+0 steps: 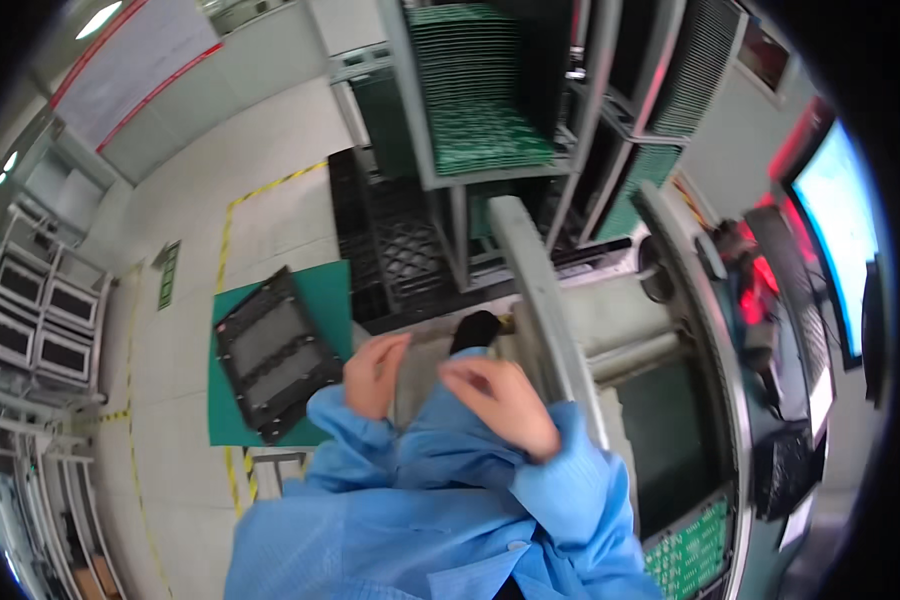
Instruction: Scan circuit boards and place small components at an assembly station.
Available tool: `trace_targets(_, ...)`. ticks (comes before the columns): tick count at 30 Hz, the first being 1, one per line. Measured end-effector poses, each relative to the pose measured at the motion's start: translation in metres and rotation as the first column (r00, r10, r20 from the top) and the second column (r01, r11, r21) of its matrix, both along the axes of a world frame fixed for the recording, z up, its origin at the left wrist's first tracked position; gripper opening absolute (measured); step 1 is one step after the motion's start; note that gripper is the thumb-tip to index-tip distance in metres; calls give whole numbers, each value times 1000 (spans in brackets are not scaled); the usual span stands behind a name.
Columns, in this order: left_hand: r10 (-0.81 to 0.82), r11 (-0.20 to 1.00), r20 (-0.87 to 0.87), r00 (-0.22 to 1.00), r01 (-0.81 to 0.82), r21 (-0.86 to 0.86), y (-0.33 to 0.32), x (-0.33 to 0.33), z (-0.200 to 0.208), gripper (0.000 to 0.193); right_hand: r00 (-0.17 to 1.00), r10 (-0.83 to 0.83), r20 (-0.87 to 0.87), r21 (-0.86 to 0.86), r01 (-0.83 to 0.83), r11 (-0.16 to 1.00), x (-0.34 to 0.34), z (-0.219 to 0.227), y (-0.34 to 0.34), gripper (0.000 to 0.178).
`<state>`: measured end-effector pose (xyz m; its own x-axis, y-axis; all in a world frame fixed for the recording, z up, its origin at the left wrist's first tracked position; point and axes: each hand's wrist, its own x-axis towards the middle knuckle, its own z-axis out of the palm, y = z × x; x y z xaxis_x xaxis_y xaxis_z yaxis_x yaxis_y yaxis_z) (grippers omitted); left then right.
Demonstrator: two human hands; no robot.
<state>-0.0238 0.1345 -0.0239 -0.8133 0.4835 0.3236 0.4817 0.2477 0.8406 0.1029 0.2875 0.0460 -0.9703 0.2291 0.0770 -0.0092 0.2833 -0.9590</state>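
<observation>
My left hand point(373, 376) hovers in front of my body, its fingers loosely bent and pointing up to the right. Nothing shows in it. Just across from it is my right hand point(502, 402), with fingers stretched toward the left hand and slightly curved, the thumb apart from them. It also appears to hold nothing. The two hands are apart and touch no object. Closest to the left hand is a black rectangular frame point(278, 358) with grey mesh-like panels, lying tilted on a green mat point(232, 420). A metal rail point(545, 300) runs to the right of my right hand.
Ahead stands a metal rack point(420, 110) stacked with green circuit boards point(485, 130). A conveyor point(660, 400) on the right carries a green circuit board point(692, 550) near me. Beyond it is a lit monitor point(835, 230). Black grid pallets point(405, 245) lie on the floor.
</observation>
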Motion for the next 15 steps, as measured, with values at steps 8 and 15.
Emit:
trace_targets(8,769,110,-525,366,-884,-455,-253,-103,-137,33,998,60,3,289,-58,955,-178,-204,-121,38)
trace_targets(15,699,666,36,714,-631,-397,-291,-131,-162,35,991,-116,63,536,65,842,-207,-209,-149,23)
